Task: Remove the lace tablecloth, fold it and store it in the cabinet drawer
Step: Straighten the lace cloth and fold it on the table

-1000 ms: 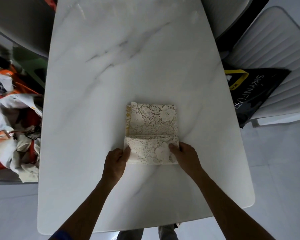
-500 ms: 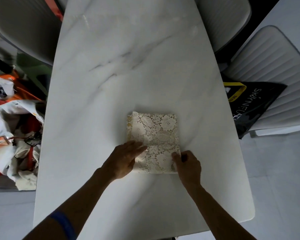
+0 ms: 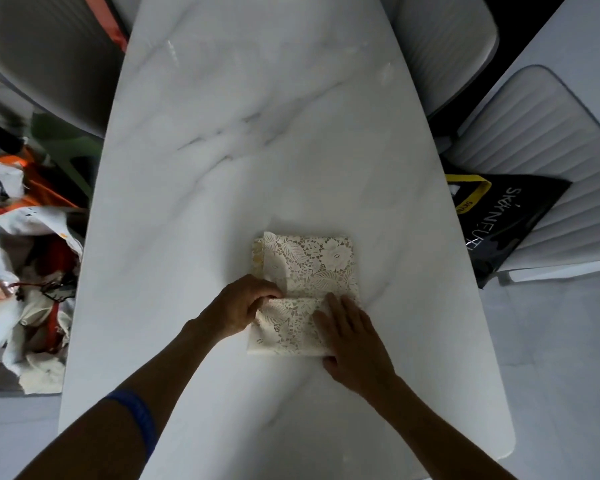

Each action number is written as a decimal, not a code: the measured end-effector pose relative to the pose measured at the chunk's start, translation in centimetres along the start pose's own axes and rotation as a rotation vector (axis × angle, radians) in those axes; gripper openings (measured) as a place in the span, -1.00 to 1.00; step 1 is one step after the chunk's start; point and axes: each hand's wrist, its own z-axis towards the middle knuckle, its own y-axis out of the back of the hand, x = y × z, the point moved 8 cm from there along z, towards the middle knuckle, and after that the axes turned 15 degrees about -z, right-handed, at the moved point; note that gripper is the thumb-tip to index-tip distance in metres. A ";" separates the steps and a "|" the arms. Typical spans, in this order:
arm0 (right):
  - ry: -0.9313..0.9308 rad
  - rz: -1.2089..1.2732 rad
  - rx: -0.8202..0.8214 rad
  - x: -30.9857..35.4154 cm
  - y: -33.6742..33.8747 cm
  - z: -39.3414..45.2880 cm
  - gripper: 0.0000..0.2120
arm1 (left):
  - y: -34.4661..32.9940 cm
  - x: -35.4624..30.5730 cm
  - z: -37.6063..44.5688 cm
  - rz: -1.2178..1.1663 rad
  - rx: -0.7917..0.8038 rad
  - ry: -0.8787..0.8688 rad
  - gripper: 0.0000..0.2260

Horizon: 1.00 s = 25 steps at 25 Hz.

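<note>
View from above, looking down a long white marble table (image 3: 257, 133) w/ grey veins. A cream lace tablecloth (image 3: 312, 268), folded into a small thick rectangle, lies on the table near the person's end, roughly centre. A near flap is folded up over the bundle, its edge crossing about halfway.

Left hand (image 3: 238, 306) sits at the bundle's left edge, fingers curled in, pinching the lace at the flap's edge. Right hand (image 3: 352, 337) lies flat on the flap's right side, fingers straight and together, pressing down. A blue wristband (image 3: 137, 417) circles the left forearm.

Off the table: pale ribbed chair (image 3: 541, 140) at right w/ a black bag (image 3: 499, 220) w/ yellow trim on its seat. At left, on the floor, a heap of white and orange cloth (image 3: 21, 271). Grey chair (image 3: 49, 57) at top left.
</note>
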 end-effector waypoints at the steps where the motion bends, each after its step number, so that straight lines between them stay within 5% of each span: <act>1: -0.026 -0.041 0.051 0.4 0.3 0.6 -0.30 | 0.3 0.3 -0.1 -0.039 0.025 0.036 -0.78; 6: 0.048 0.026 0.045 1.1 3.8 0.6 -0.60 | -0.2 0.8 -0.5 -0.049 0.250 0.219 -0.59; 10: 0.133 0.383 0.325 1.2 4.1 -2.2 -0.80 | -2.7 2.3 -6.0 -0.155 0.431 0.321 -0.33; 14: 0.011 0.835 0.566 -1.9 3.2 -0.1 -0.86 | -3.2 3.6 -10.1 -0.409 0.330 0.566 -0.64; 16: -0.170 0.986 0.498 -5.0 2.3 1.2 -0.79 | -3.2 3.3 -8.6 -0.457 0.106 0.533 -0.77; 19: -0.437 0.894 0.328 -7.5 1.3 0.8 -0.78 | -3.1 3.0 -7.1 -0.356 -0.172 0.562 -0.55; 22: -0.361 0.289 -0.210 -4.4 4.7 -0.7 -0.75 | -3.3 3.2 -7.1 -0.270 -0.277 0.589 -0.56; 25: -0.242 0.176 -0.281 1.3 4.6 -1.1 -0.59 | -3.1 2.1 -7.3 -0.201 -0.390 0.560 -0.55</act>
